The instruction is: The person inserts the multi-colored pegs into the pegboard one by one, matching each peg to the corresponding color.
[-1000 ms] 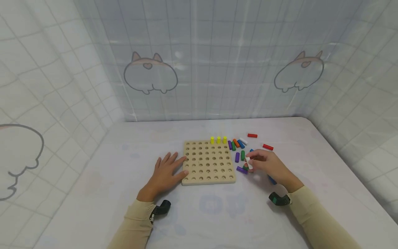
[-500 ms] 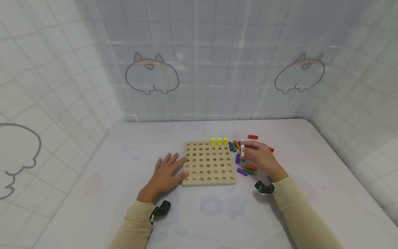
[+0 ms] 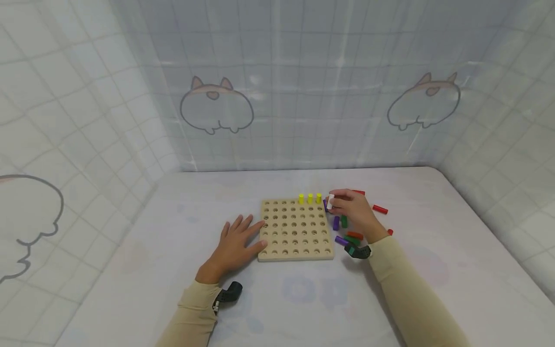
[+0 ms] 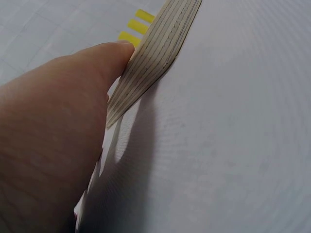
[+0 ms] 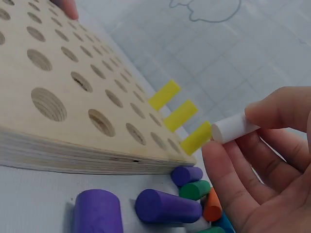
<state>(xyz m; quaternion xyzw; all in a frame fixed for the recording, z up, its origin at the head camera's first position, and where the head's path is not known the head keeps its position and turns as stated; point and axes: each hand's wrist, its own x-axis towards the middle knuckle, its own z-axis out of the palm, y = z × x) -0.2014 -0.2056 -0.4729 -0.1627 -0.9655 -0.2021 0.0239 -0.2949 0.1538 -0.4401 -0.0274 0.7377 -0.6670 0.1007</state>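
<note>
Wide tabletop point(image 3: 295, 318) surrounds the pegboard point(image 3: 299, 228); left fingers point(image 3: 256, 228) touch its left edge.

The person wears long beige sleeves point(image 3: 412, 291), creased on the left, and curved black wrist devices point(image 3: 358, 251), the right one marked with green.

In front of me I see a pale grey wall point(image 3: 299, 144) with square lines and two drawn animals point(image 3: 217, 113). The left wall point(image 3: 95, 106) and the right wall point(image 3: 511, 125) have similar lines. My whitish table point(image 3: 191, 195) shows faint marks, and light makes soft streaks point(image 3: 344, 43) in front.
</note>
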